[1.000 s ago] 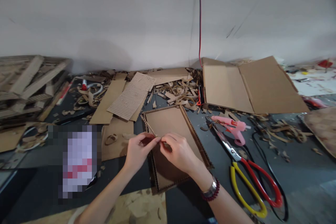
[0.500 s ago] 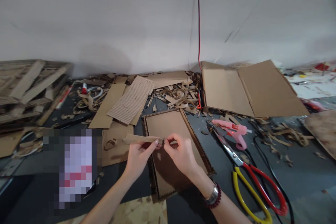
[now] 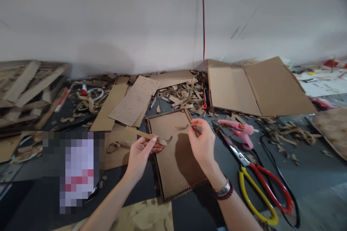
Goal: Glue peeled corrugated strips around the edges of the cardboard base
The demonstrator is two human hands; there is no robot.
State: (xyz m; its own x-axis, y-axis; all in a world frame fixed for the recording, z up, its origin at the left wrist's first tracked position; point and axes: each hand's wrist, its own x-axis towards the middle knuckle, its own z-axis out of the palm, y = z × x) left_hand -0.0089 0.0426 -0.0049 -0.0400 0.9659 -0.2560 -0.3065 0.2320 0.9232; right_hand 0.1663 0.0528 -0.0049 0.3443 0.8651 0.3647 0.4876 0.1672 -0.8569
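A brown cardboard panel (image 3: 173, 166) with corrugated edging lies flat on the dark table in front of me. My left hand (image 3: 141, 153) is closed on a narrow cardboard strip (image 3: 141, 134) that juts up to the left, with a curled shred at its right end. My right hand (image 3: 202, 143), with a watch and bead bracelet on its wrist, hovers over the panel's right edge, thumb and forefinger pinched on a small thin scrap I cannot make out. A small curled sliver (image 3: 181, 127) lies on the panel between my hands.
A pink glue gun (image 3: 240, 131) and large scissors (image 3: 257, 184) with red and yellow handles lie to the right. A folded cardboard box (image 3: 257, 86) sits behind them. Cardboard sheets, strips and scraps (image 3: 132, 101) cover the back. A blurred packet (image 3: 78, 168) lies left.
My hands were pinching together at the panel's left edge. They have drawn apart: the left lifted a cardboard strip free, and the right moved up and right over the panel.
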